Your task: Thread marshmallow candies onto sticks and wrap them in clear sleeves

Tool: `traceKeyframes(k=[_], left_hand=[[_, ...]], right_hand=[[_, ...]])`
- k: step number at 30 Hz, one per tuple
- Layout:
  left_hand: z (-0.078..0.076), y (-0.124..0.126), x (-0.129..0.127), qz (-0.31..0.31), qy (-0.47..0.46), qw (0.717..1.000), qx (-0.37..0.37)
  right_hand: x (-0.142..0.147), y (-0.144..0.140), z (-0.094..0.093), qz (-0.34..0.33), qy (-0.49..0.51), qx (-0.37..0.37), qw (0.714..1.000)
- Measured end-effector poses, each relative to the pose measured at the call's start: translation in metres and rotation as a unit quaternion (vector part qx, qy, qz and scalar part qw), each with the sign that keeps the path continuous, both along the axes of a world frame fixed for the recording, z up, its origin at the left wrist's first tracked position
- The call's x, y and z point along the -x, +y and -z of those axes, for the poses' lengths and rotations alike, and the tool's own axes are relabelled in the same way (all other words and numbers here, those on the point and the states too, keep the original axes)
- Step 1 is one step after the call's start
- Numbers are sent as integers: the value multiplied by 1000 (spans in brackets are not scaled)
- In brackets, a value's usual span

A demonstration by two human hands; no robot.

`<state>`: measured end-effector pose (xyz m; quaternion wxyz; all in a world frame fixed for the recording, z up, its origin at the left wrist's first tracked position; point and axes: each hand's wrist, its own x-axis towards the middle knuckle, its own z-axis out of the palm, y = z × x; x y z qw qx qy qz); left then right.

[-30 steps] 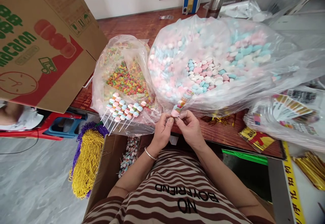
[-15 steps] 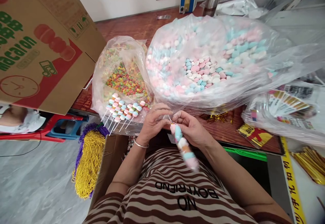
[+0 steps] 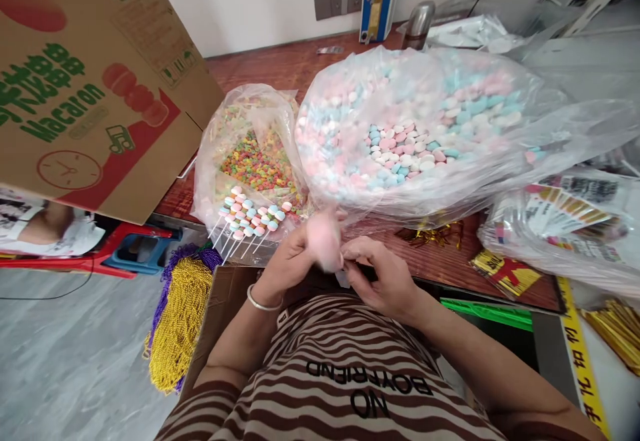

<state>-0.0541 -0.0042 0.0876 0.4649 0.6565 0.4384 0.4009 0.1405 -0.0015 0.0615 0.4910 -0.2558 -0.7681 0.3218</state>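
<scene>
My left hand (image 3: pixel 293 258) is closed round a marshmallow skewer (image 3: pixel 324 240), tipped so that its blurred pink end faces me and hides most of its length. Close beside it, my right hand (image 3: pixel 383 278) has thumb and fingers pinched together at the skewer's lower side; what they pinch is too small to make out. To the left, several finished marshmallow skewers (image 3: pixel 254 214) in pink, blue and white lie in a cluster on a clear bag, their white sticks pointing toward me.
A bag of small coloured rings (image 3: pixel 257 161) and a large bag of pastel marshmallows (image 3: pixel 405 148) lie open on the wooden table (image 3: pixel 280 64). A carton (image 3: pixel 100 94) stands left. Packaging (image 3: pixel 570 218) lies right, bead strings (image 3: pixel 183 324) hang below left. A person's arm (image 3: pixel 47 222) shows far left.
The marshmallow skewer has swung from hanging toward my body in the right hand to my left hand, end toward me. My right hand has moved slightly down and right.
</scene>
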Motion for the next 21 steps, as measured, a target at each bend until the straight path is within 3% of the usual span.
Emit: traceKeyframes(k=[3, 5, 7, 11, 13, 15, 18, 21], left_hand=[[-7, 5, 6, 68, 56, 992, -89], [-9, 6, 5, 79, 129, 979, -140], [-5, 8, 2, 30, 196, 960, -199], [9, 15, -2, -171, 257, 905, -292], [14, 17, -5, -245, 221, 911, -248], [16, 17, -9, -241, 137, 949, -147], [19, 15, -14, -117, -4, 993, -7], [23, 18, -13, -20, -110, 992, 50]], right_hand=[[2, 1, 2, -36, 25, 130, 991], [1, 6, 3, -41, 38, 168, 984], [0, 10, 3, -15, 31, 150, 988], [3, 7, -2, 48, 19, 57, 997], [8, 2, -5, 42, 31, 28, 998], [13, 0, -5, 18, 40, 20, 999], [18, 2, -1, 19, 32, 9, 999], [19, 7, 4, 45, 7, -22, 999]])
